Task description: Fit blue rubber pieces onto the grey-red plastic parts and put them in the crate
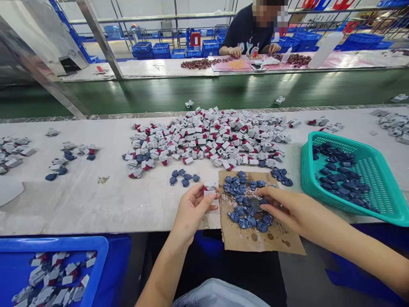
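My left hand (194,207) is closed in a pinch around a small white and dark red plastic part (210,187), just left of a piece of cardboard (233,241). Over the cardboard reaches my right hand (284,207), its thumb and forefinger apart at the dark blue plastic parts (251,221). Whether a small part sits at those fingertips I cannot make out. The cardboard has wet, dark stains. Several more blue parts (185,182) lie loose on the table to its left. Behind both hands spreads a big heap of white and red parts (204,136).
At right stands a teal basket (391,204) holding blue parts. A blue tray (104,256) with white and red parts is at lower left. A green conveyor belt (166,96) runs behind the table (96,204). Across it a person (247,32) works at another table.
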